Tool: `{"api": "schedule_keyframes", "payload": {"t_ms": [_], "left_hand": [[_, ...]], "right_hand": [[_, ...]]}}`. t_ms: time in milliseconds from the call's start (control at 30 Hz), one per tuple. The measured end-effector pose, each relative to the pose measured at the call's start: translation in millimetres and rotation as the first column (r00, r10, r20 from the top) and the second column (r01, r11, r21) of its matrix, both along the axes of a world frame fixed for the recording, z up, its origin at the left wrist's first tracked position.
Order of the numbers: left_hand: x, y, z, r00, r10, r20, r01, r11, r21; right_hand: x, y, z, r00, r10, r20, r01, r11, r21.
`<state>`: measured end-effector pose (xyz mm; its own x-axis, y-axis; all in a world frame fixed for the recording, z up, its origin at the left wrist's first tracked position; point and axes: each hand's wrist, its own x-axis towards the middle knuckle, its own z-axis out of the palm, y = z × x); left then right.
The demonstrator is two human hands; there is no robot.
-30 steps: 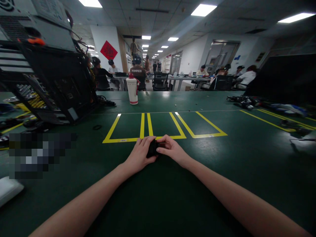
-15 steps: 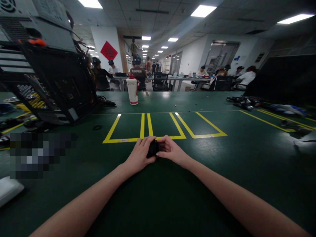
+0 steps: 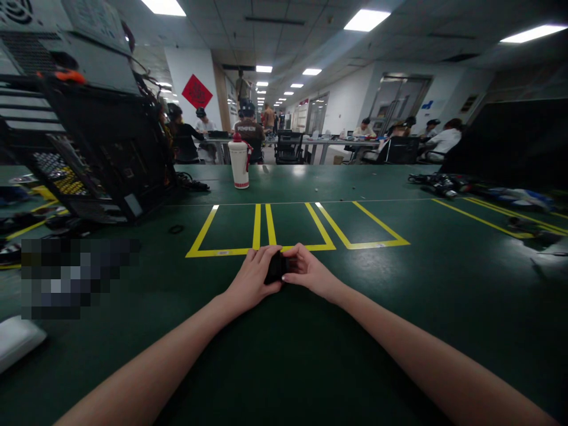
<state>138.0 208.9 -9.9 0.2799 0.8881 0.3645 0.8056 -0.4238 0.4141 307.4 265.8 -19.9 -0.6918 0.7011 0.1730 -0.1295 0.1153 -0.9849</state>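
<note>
A small black object (image 3: 275,268) sits between my hands just above or on the green table; much of it is covered by fingers and its kind cannot be made out. My left hand (image 3: 252,272) wraps round its left side, thumb low and fingers over the top. From the right, my right hand (image 3: 306,269) holds its near end with curled fingers and the thumb tip at its lower edge. Just beyond the hands, yellow tape (image 3: 310,248) marks several outlines on the table.
A black computer case (image 3: 89,148) stands at the left, with a black ring (image 3: 176,229) near it. A white bottle with a red lid (image 3: 239,163) stands further back. Cables (image 3: 437,183) lie at the right. A white object (image 3: 20,340) is at the left edge. People sit beyond.
My right thumb has slid slightly down along the black object, and a little more of the object shows between the hands. My left hand has kept its hold.
</note>
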Motion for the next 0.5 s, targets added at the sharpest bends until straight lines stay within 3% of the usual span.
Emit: {"api": "schedule_keyframes", "payload": {"t_ms": [267,500], "left_hand": [[0.9,-0.6,1.4,1.0,0.006,0.015,-0.006,1.0,-0.016],[-0.4,0.3,-1.0,1.0,0.006,0.013,-0.006,1.0,0.001]], "right_hand": [[-0.7,-5.3,5.5,0.994,-0.104,0.044,0.1,0.992,0.071],[1.6,1.0,-1.4,0.999,-0.03,0.038,0.028,0.999,0.043]]}}
